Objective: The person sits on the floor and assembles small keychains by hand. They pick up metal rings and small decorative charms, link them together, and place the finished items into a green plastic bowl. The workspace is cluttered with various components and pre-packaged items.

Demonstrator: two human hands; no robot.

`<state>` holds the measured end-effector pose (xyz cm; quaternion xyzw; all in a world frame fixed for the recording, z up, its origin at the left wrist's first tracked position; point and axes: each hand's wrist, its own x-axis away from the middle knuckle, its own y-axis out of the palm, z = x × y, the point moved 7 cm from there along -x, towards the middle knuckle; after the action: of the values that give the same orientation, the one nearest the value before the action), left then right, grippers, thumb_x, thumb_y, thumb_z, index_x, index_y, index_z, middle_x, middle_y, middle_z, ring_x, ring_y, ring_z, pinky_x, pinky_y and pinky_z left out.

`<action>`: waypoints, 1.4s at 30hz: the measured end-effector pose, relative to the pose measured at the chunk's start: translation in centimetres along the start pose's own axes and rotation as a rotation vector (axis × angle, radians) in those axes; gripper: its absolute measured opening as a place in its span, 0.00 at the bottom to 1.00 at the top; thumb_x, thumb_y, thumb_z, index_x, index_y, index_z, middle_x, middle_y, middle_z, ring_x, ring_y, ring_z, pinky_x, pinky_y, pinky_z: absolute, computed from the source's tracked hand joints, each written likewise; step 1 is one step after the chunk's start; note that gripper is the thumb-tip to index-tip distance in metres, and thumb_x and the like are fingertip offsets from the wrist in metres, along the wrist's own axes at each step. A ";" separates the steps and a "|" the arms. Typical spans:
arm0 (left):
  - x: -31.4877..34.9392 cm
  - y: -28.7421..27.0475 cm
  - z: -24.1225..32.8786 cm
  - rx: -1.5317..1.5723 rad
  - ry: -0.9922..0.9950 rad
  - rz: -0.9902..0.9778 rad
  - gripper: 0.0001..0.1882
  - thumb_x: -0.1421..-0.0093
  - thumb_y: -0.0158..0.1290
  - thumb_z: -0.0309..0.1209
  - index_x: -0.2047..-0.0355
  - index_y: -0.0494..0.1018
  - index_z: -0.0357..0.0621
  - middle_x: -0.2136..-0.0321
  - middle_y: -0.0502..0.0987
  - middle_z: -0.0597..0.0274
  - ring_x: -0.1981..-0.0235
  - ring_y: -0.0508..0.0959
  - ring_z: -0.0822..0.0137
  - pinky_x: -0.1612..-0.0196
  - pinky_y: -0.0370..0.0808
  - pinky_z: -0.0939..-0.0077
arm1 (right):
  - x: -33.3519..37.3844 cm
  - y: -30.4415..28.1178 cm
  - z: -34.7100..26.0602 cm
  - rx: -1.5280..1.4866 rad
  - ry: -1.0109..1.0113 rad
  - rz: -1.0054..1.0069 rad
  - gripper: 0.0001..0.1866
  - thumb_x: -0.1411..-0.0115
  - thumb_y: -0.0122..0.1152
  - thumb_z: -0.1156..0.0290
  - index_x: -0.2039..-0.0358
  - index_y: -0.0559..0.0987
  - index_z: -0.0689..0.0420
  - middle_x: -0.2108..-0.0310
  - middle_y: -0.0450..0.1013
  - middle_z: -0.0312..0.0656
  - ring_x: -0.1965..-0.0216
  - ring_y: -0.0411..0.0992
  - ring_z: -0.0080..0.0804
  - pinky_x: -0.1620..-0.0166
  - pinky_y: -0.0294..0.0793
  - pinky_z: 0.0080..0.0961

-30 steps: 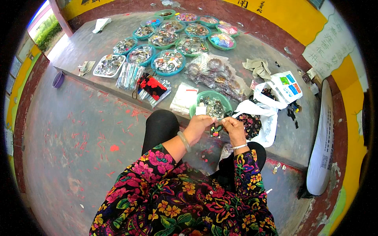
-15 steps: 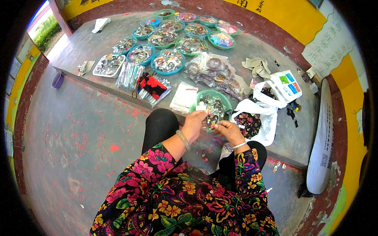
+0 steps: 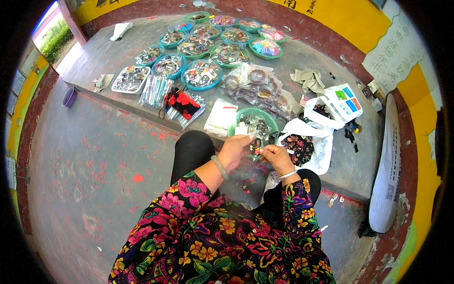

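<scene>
Hands are met at the middle of the view, just above the knees, with a small item [image 3: 256,149] held between them. On the left, the left hand [image 3: 235,150] is curled, its fingertips pinched on the near-left side of that small item; a pale bangle [image 3: 219,166] is worn at its wrist. The item itself is too small for its kind or its long axis to be told; only dark and yellowish bits are made out. It lies directly between the two sets of fingertips, touching both, so neither hand is nearer. To the right, the right hand [image 3: 278,158] is closed in a pinch on the item's other side, a light bracelet [image 3: 286,175] being worn at that wrist. Just beyond the fingertips, on the grey raised surface [image 3: 331,165], a green bowl [image 3: 270,119] filled with small trinkets is set, slightly left of the midline. Further right, a white plastic bag [image 3: 321,142] with dark contents is seen lying open, close beside the right hand.
</scene>
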<state>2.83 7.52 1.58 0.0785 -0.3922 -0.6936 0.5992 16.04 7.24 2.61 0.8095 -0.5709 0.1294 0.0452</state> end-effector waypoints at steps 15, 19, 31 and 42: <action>0.1 0.0 0.3 0.202 0.059 0.051 0.08 0.42 0.47 0.31 0.67 0.70 0.38 0.71 0.74 0.60 0.71 0.75 0.69 0.67 0.74 0.76 | -0.4 -1.0 0.4 -0.025 -0.138 0.168 0.08 0.48 0.59 0.70 0.77 0.76 0.62 0.84 0.69 0.30 0.81 0.62 0.14 0.77 0.61 0.12; -0.1 -0.3 0.1 0.215 0.071 0.047 0.09 0.42 0.47 0.31 0.67 0.70 0.38 0.71 0.74 0.61 0.71 0.75 0.69 0.67 0.74 0.75 | -0.4 -1.0 0.1 -0.054 -0.107 0.152 0.07 0.48 0.59 0.70 0.77 0.76 0.61 0.83 0.69 0.31 0.81 0.64 0.15 0.77 0.62 0.12; -0.1 -0.1 0.7 0.281 0.119 0.030 0.11 0.41 0.45 0.33 0.65 0.69 0.38 0.71 0.74 0.60 0.69 0.74 0.68 0.65 0.73 0.74 | 0.2 -0.2 1.0 -0.458 0.082 0.062 0.06 0.50 0.60 0.72 0.72 0.76 0.60 0.79 0.72 0.36 0.77 0.70 0.22 0.70 0.69 0.16; -0.2 -0.3 0.6 0.255 0.122 0.002 0.11 0.41 0.46 0.33 0.65 0.68 0.37 0.70 0.74 0.58 0.67 0.74 0.67 0.61 0.72 0.72 | 0.4 0.5 1.7 -0.301 0.113 0.035 0.09 0.51 0.62 0.71 0.72 0.78 0.64 0.79 0.73 0.39 0.79 0.70 0.22 0.73 0.70 0.16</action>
<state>2.28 7.93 1.72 0.1957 -0.4401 -0.6315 0.6077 15.91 6.36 1.06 0.7750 -0.5943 0.0888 0.1956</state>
